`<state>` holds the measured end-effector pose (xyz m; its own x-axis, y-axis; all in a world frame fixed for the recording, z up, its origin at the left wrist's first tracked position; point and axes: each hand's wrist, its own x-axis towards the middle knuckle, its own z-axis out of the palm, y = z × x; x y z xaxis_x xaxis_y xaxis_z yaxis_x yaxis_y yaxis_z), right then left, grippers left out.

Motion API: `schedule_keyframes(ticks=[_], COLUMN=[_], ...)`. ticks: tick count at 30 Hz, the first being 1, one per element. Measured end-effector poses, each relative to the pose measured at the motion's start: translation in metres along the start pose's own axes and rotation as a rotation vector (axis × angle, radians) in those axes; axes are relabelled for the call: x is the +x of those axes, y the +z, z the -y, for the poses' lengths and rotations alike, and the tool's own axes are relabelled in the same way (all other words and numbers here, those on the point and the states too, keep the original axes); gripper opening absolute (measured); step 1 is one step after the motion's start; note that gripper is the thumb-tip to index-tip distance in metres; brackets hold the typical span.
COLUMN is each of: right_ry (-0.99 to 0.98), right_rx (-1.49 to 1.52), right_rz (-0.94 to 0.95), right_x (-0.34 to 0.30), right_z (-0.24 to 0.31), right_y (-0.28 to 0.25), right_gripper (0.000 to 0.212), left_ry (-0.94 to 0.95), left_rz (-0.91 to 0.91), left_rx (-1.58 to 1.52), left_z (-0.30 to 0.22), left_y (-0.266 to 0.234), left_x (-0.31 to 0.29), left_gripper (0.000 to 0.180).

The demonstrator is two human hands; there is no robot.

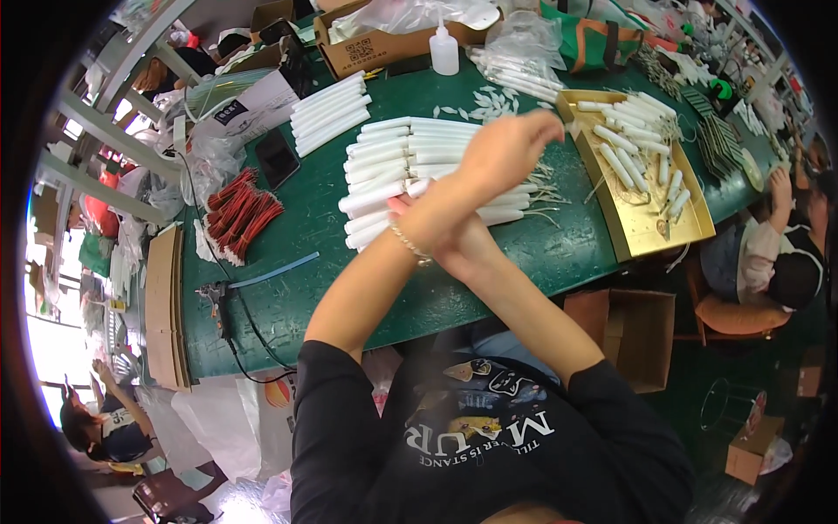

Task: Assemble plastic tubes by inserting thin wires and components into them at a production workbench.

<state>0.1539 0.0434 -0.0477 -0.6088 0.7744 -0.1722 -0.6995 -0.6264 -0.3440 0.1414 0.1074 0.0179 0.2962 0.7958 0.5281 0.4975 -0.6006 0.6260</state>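
So the wrists were crossed, using the gold tray (pixel 633 229) as reference. Left hand (pixel 511 150) hung in the air just left of the tray, fingers bent toward it; couldn't tell if it was gripping anything. Right hand (pixel 456 243) was farther left of the tray, tucked under the other forearm, fingertips right by the white tubes (pixel 371 185); couldn't tell if it had hold of one. Those tubes lay in stacked rows left of the tray. The red wires (pixel 240 216) and glue gun (pixel 222 307) sat way left of it.
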Motion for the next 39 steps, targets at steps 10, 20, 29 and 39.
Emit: schedule_keyframes(ticks=[10,20,29,39], right_ry=[-0.016,-0.041,-0.541,-0.656], right_rx=[0.121,-0.180,-1.214,-2.025], right_rz=[0.043,0.100,-0.366,-1.112], right_x=[0.002,-0.064,-0.141,-0.177], right_z=[0.004,0.032,0.189,0.339], right_y=[-0.016,-0.018,-0.051,-0.141], right_gripper=[0.040,0.038,0.021,0.030], left_ry=[0.072,0.091,0.159,-0.145], left_rz=[0.244,0.095,0.114,0.198], left_rx=[-0.023,0.118,0.342,0.626], left_z=[0.036,0.061,0.039,0.005], left_y=[0.026,0.031,0.021,-0.081], left_x=[-0.006,-0.011,-0.024,-0.105], left_gripper=[0.016,0.017,0.025,0.033])
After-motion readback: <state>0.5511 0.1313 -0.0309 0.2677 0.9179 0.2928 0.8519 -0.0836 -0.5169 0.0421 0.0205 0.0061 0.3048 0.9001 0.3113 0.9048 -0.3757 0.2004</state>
